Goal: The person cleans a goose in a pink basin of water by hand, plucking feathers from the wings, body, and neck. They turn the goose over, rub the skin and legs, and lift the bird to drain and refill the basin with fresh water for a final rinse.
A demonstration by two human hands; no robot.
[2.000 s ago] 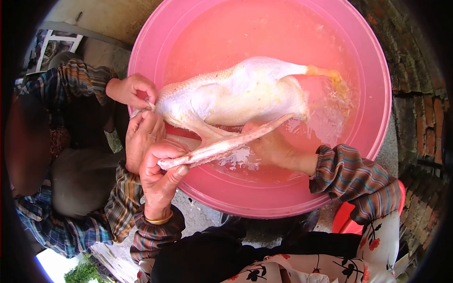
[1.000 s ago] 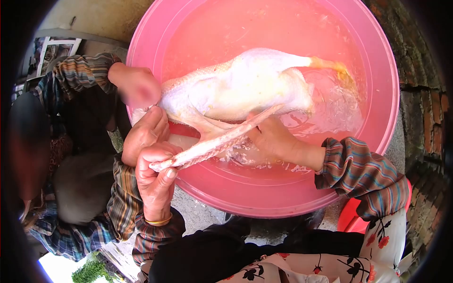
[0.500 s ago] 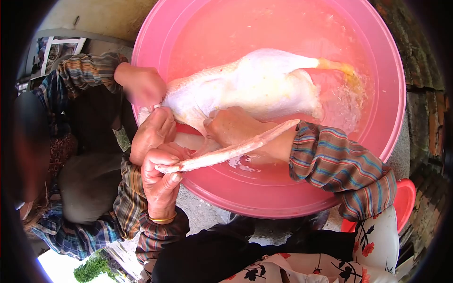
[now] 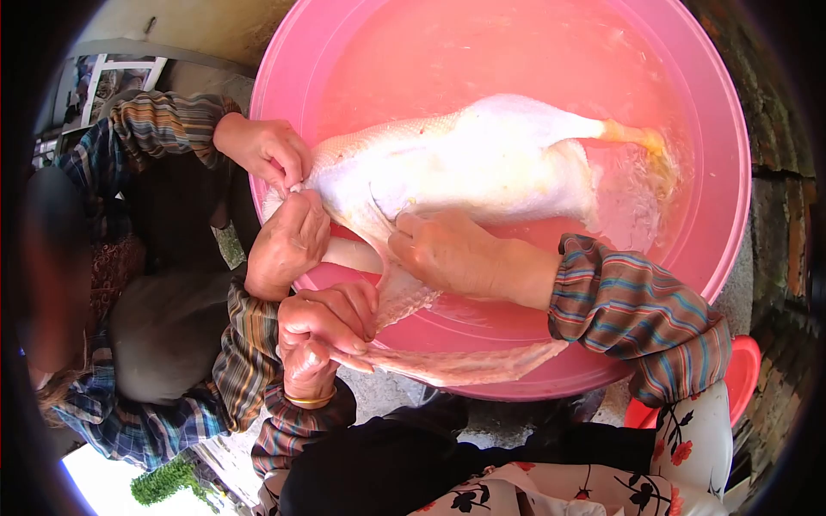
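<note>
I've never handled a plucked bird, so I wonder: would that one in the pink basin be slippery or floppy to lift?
Probably slippery: the plucked bird lies wet in the water of the pink basin, its bare skin glistening. Likely floppy at the joints: the wing bends where the left hand holds it stretched over the rim. It looks heavy enough to need both hands; the right hand presses at the wing's base.
</note>
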